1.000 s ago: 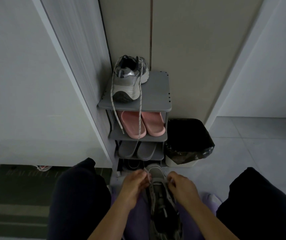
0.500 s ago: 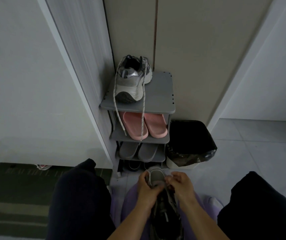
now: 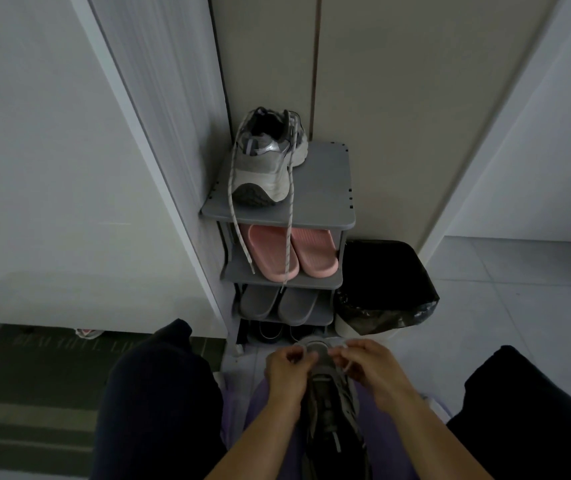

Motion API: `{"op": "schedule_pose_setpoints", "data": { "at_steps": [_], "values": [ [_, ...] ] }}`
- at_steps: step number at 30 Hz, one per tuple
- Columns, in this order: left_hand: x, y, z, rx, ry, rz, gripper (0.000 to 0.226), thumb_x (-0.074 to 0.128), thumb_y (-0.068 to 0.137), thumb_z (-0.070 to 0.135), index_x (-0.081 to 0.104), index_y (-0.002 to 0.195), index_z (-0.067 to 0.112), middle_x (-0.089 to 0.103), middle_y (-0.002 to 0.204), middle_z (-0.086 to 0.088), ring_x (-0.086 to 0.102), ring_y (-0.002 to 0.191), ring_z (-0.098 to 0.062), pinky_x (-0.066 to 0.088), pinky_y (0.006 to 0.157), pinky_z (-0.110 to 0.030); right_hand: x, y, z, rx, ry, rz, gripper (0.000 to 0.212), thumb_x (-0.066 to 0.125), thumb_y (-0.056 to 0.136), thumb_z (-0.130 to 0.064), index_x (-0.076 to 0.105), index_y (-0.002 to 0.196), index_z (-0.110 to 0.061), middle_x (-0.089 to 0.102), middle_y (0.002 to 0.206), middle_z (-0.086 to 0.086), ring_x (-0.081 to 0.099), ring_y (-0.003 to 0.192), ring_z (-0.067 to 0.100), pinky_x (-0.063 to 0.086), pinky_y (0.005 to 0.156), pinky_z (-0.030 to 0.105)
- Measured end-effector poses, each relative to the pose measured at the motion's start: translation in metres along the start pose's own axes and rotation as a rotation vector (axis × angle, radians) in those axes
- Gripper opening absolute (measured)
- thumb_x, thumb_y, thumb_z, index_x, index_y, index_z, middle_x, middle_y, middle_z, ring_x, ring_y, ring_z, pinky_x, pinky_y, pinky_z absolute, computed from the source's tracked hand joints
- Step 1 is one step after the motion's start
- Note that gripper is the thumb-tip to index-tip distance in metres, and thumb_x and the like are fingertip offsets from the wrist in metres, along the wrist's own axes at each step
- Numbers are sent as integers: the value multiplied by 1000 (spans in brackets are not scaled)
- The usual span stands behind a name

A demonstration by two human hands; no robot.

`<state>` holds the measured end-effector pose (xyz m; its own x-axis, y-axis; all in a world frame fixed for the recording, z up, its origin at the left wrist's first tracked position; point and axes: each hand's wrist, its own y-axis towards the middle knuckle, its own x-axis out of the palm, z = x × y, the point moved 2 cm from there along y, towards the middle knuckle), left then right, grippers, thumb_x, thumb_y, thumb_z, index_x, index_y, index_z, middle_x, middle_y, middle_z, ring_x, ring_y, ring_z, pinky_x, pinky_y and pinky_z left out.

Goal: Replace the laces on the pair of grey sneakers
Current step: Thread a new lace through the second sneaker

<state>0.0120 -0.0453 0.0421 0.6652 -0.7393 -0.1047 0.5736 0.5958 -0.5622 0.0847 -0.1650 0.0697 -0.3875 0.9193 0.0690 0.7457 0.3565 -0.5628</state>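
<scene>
Down low, sneaker in lap (image 3: 332, 403): it is lying lengthwise between the person's knees, toe pointing toward the shoe rack (image 3: 318, 206), just in front of the rack's bottom tier.
Left hand (image 3: 287, 372): it is curling at the left side of the toe, fingers pinching a pale lace (image 3: 299, 348) that is looping over the toe cap.
Right hand (image 3: 370, 368): it is closing on the other run of the same lace at the right side of the toe, thumb and fingers pressing together.
Second sneaker (image 3: 266, 164): it is sitting on the rack's top shelf, at its left side, sole tip facing the camera.
Loose laces (image 3: 289, 237): two speckled ends are hanging from the second sneaker down past the rack's top shelf, reaching the tier below.
Pink slippers (image 3: 291, 252): they are resting side by side on the rack's second tier.
Grey slippers (image 3: 277, 303): they are lying on the tier under the pink pair.
Bin (image 3: 384, 289): lined with a black bag, it is standing just right of the rack on the floor.
</scene>
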Motion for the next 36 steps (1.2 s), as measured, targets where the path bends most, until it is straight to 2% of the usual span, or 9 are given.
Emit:
{"op": "schedule_pose_setpoints", "data": {
  "at_steps": [1, 3, 10, 14, 20, 26, 29, 33, 36],
  "values": [
    [1, 2, 7, 7, 40, -7, 6, 67, 80, 8, 66, 85, 12, 67, 89, -9, 63, 87, -23, 49, 75, -25, 2, 0, -4, 3, 46, -7, 8, 53, 87, 2, 57, 93, -3, 73, 75, 8, 63, 78, 22, 48, 76, 32],
    [3, 8, 23, 44, 111, -33, 16, 63, 83, 7, 61, 70, 18, 62, 73, -4, 60, 74, -20, 47, 63, -18, 6, -1, -17, -20, 87, -18, 11, 51, 88, 4, 55, 94, -4, 71, 78, 12, 63, 75, 21, 49, 73, 29],
    [-2, 13, 92, 95, -10, -225, 14, 57, 88, 3, 61, 76, 7, 64, 60, -1, 59, 41, -2, 49, 45, -14, 6, -6, -67, -262, -138, -21, 15, 48, 91, 3, 58, 102, -2, 67, 85, 7, 62, 67, 9, 49, 55, 12],
    [-15, 22, 110, 141, -40, -139, 13, 53, 91, 7, 59, 80, 8, 63, 68, -3, 61, 56, -10, 50, 53, -20, 2, -12, -89, -380, -192, -23, 16, 45, 92, 3, 59, 98, -3, 67, 85, 1, 62, 67, 6, 48, 56, 9],
    [-20, 10, 38, -75, 395, -174, 37, 58, 88, 37, 50, 62, 12, 49, 57, -6, 47, 50, -17, 41, 47, -23, 0, -12, -71, -336, -172, 9, 19, 43, 94, 3, 51, 111, 0, 67, 80, 6, 57, 50, 0, 44, 48, 11],
    [-10, 7, 29, -5, 468, -159, 33, 61, 82, 4, 42, 56, 15, 48, 42, 7, 44, 42, -4, 32, 45, -20, 5, -17, -71, -301, -111, 11, 27, 46, 93, 1, 40, 116, -10, 70, 89, 5, 58, 53, 8, 42, 50, 16],
    [-2, 1, 55, 46, 327, -198, 32, 54, 86, 0, 47, 58, 13, 52, 49, 2, 48, 54, -15, 38, 53, -23, 7, -21, -82, -318, -94, -23, 27, 47, 91, 3, 41, 115, -8, 70, 91, 7, 56, 53, 12, 43, 48, 16],
    [10, -18, 112, 134, 98, -323, 24, 53, 92, 11, 60, 69, 10, 61, 54, 2, 54, 45, -5, 44, 45, -15, 10, -34, -105, -404, -159, -43, 19, 53, 91, -3, 50, 108, -8, 71, 82, 2, 59, 53, 4, 48, 54, 14],
    [10, -30, 153, 183, -39, -338, 15, 57, 90, 17, 65, 78, 11, 65, 64, -1, 61, 58, -11, 51, 57, -22, 14, -51, -131, -493, -154, -43, 17, 55, 90, -5, 53, 107, -7, 69, 82, 4, 61, 54, 1, 50, 55, 12]
  ]
}}
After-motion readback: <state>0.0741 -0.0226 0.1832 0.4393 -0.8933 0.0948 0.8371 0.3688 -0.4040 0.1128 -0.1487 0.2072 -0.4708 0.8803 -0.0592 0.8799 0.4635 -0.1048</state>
